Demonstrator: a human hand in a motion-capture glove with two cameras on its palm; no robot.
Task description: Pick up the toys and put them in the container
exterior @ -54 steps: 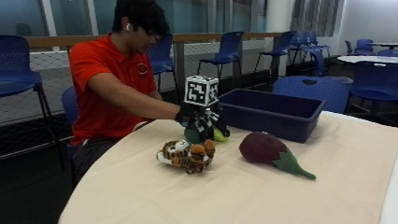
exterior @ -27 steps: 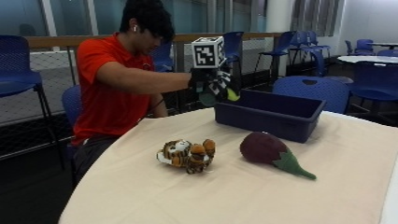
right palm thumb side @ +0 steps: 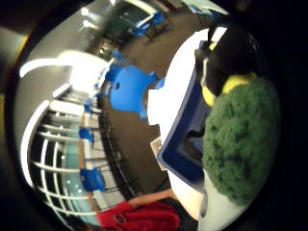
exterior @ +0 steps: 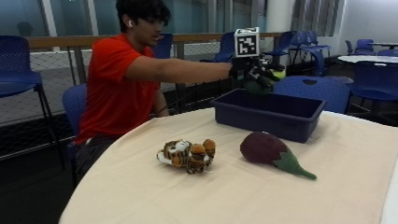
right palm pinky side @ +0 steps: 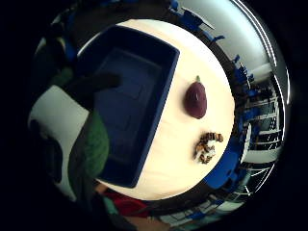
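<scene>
Across the lower half of the outside view, a round desk [exterior: 348, 186] w/ a cream cloth carries three things. At upper left of the frame, a person in a red shirt [exterior: 115, 93] sits behind it, right arm stretched straight out toward centre-right. Right of centre, at the desk's far side, stands a dark blue container [exterior: 268, 114], rectangular, open-topped; the little finger side palm view looks down into it and shows nothing lying inside. Above the container's near-left corner hangs the gloved right hand [exterior: 252, 72], fingers [exterior: 270, 77] curled round a green plush toy [exterior: 256, 85] w/ yellow bits; the toy is in the air, not touching the container rim. The thumb side palm view shows the same toy's nubby green surface close against the palm, container edge just beyond. Lower right of centre, in front of the container, lies a plush eggplant [exterior: 267, 148], maroon body, green stem end pointing toward the frame's lower right. Left of it, well apart, near frame centre, lies a tiger plush [exterior: 187, 155], orange, white & striped.
</scene>
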